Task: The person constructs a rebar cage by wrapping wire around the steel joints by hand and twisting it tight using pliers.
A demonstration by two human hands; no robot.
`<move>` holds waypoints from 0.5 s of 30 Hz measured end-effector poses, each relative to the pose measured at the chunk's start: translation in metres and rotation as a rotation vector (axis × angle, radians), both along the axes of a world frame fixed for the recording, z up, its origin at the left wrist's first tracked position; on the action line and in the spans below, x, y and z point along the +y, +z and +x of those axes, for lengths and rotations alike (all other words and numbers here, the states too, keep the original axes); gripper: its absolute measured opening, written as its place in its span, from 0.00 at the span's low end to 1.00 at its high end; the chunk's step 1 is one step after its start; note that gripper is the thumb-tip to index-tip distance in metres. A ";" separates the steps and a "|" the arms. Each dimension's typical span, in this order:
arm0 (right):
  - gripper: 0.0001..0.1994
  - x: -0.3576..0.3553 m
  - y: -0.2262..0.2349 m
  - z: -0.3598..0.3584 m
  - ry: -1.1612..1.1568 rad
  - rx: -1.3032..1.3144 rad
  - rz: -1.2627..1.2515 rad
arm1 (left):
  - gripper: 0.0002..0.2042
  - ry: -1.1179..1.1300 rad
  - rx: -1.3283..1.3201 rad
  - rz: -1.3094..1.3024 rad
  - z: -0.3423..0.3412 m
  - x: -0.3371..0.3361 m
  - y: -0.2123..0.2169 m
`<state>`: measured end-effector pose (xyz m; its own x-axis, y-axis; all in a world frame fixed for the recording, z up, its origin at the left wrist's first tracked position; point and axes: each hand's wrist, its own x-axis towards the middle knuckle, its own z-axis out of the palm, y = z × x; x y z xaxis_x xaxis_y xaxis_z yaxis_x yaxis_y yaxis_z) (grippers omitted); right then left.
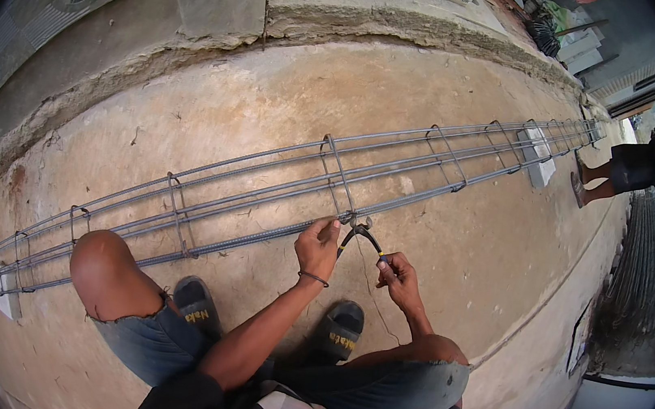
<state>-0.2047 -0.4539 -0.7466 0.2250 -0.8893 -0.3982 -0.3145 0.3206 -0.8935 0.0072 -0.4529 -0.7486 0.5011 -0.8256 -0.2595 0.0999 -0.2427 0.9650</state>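
A bare concrete floor (452, 252) fills the scene, with a long rebar cage (263, 197) lying across it. The cage's far ends shrink into the rim's blur and cannot be made out. Near the cage's middle stirrup (339, 177), the left hand (317, 246) closes around the nearest bar. Just right of it, the right hand (399, 277) grips thin wire, and small pincers (358, 233) sit at the joint; which hand holds them is unclear. The cage is grey, ribbed, straight.
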 end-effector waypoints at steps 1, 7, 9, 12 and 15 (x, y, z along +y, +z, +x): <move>0.11 -0.005 0.025 -0.006 0.086 0.205 -0.046 | 0.15 -0.038 0.010 0.060 0.000 0.000 -0.007; 0.08 -0.028 0.115 -0.001 0.375 0.703 -0.281 | 0.30 -0.238 0.248 0.116 -0.058 0.001 -0.039; 0.11 -0.031 0.122 0.000 0.438 0.641 -0.232 | 0.31 -0.234 0.338 0.001 -0.064 -0.007 -0.039; 0.14 -0.024 0.112 -0.008 0.555 0.744 -0.740 | 0.20 -0.398 0.806 0.050 -0.064 -0.013 -0.003; 0.18 -0.019 0.106 0.006 0.490 0.623 0.088 | 0.18 -0.280 1.242 0.005 -0.063 -0.008 0.000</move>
